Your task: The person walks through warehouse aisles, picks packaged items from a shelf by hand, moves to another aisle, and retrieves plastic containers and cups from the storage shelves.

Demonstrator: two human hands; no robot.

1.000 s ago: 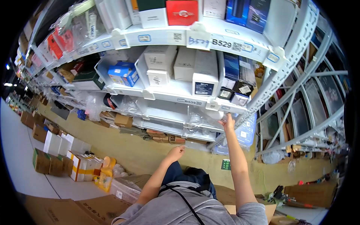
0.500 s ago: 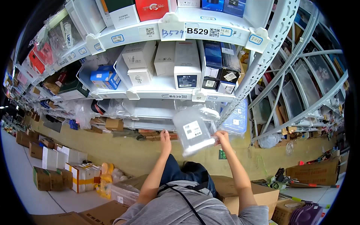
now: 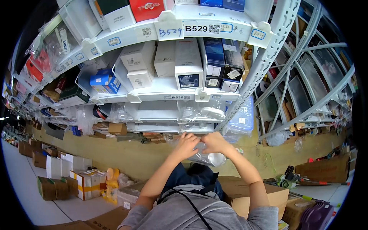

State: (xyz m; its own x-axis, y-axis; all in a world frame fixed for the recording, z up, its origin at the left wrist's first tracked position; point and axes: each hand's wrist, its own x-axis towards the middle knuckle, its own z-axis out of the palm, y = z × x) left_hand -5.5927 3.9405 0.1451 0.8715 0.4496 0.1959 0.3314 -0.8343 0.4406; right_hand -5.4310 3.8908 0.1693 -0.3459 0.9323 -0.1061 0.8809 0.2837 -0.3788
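In front of my lap, both hands are close together on a clear plastic bag (image 3: 201,156). A pale, round-ended item (image 3: 217,159) shows at its lower right; its kind is hard to make out through the film. My left hand (image 3: 186,146) has its fingers bent over the bag's upper left edge. Curled into a fist, my right hand (image 3: 215,143) grips the upper edge a little to the right. The fingertips nearly meet, and the part of the bag beneath them is hidden.
Ahead stands a white shelf rack with a B529 label (image 3: 196,28) and, lower, a B539 label (image 3: 177,97). Boxes (image 3: 188,63) fill its bins. A perforated upright (image 3: 264,63) rises at right. Cardboard boxes (image 3: 257,191) lie beside me, and more cartons (image 3: 86,184) stand at left.
My left hand, free before, has come right and taken hold of the bag. The bag has been lowered and turned, so its white label no longer shows. My right hand has shifted slightly left.
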